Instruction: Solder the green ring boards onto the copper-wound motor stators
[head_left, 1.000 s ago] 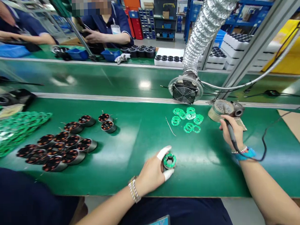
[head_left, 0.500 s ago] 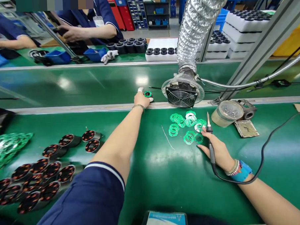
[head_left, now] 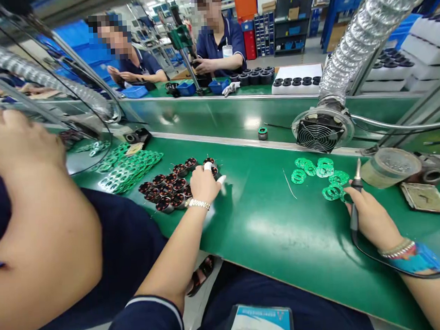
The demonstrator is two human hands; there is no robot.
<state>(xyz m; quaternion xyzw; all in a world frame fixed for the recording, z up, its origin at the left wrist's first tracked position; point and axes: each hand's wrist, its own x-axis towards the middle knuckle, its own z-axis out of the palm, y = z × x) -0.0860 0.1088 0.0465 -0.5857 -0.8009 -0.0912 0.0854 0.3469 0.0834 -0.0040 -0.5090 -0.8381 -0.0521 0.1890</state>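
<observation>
My left hand (head_left: pixel 205 183), with white covers on its thumb and a finger, reaches to the right edge of a group of motor stators. Its thumb and finger close around one stator (head_left: pixel 215 172), which is partly hidden. The other black stators with copper windings (head_left: pixel 166 189) stand close together beside it. My right hand (head_left: pixel 375 219) holds a soldering iron (head_left: pixel 356 186), tip pointing up. Its fingertips are at the edge of the loose green ring-shaped circuit boards (head_left: pixel 325 166). A stator topped with a green ring (head_left: pixel 263 133) stands on the ledge behind the bench.
A fume-extractor fan (head_left: pixel 320 134) hangs from a silver duct. At right are a round tub (head_left: pixel 390 167) and a square sponge tray (head_left: pixel 425 198). Green board panels (head_left: pixel 132 169) lie at left, near a co-worker's arm (head_left: pixel 35 207). Two people sit across the bench.
My left hand has left the green-topped stator on the ledge and moved to the stators at left. The view has swung left. My right hand keeps the soldering iron near the rings.
</observation>
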